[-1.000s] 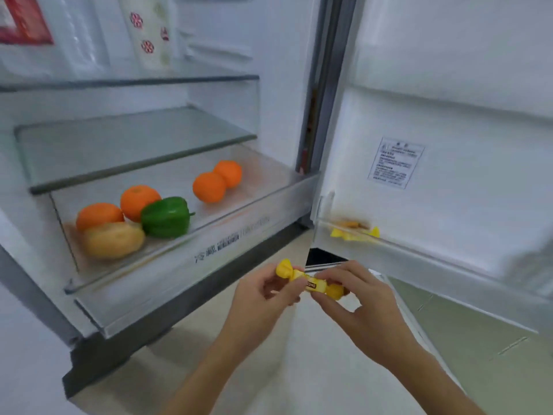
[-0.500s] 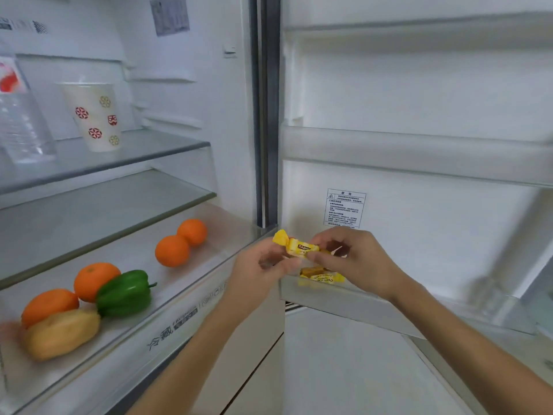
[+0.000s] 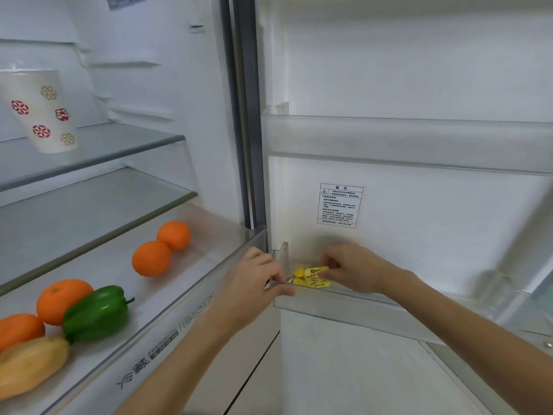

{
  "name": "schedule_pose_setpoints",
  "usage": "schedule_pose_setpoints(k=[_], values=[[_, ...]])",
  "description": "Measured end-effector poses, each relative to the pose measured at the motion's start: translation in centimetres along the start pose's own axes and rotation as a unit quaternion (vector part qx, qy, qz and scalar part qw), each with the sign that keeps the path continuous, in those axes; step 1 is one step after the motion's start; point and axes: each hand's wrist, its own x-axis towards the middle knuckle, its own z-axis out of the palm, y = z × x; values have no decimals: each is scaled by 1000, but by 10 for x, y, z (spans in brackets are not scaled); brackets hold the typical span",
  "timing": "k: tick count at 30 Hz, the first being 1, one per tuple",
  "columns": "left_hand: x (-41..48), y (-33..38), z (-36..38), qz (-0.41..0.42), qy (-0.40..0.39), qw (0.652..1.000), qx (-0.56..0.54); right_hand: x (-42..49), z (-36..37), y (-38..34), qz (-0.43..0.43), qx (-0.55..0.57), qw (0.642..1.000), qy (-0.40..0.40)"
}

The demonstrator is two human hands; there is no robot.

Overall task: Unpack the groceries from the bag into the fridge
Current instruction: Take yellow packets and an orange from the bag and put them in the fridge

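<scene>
The fridge stands open. A yellow wrapped candy (image 3: 312, 272) sits low inside the bottom door bin (image 3: 374, 310), on top of another yellow candy (image 3: 318, 283) lying there. My right hand (image 3: 354, 269) reaches into the bin from the right and pinches the candy's right end. At the bin's left corner my left hand (image 3: 257, 284) has its fingertips curled over the rim, pinching the wrapper's left twist. No grocery bag is in view.
The pulled-out crisper drawer (image 3: 191, 298) holds several oranges (image 3: 152, 259), a green pepper (image 3: 95, 313) and a potato (image 3: 30, 363). A patterned paper cup (image 3: 45, 112) stands on a glass shelf (image 3: 98, 148). An upper door bin (image 3: 404, 142) runs above my hands.
Both hands carried the yellow candy forward and down, from in front of the door into the bottom door bin. My view moved closer to the door.
</scene>
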Motion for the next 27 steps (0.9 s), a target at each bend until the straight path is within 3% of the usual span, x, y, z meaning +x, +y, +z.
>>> schedule_pose_setpoints(k=[10,16,23,27], values=[[-5,10,-7,-26,-20,999,15,2,-1,-14,23,-71,997,-8],[-21,26,-19,-76,-46,995,37,-15,-16,-29,-5,-23,998,51],[-71,41,-46,-126,45,991,21,-54,-14,-60,-70,89,982,152],[-119,45,-60,-149,115,979,79,-70,10,-117,-169,109,970,138]])
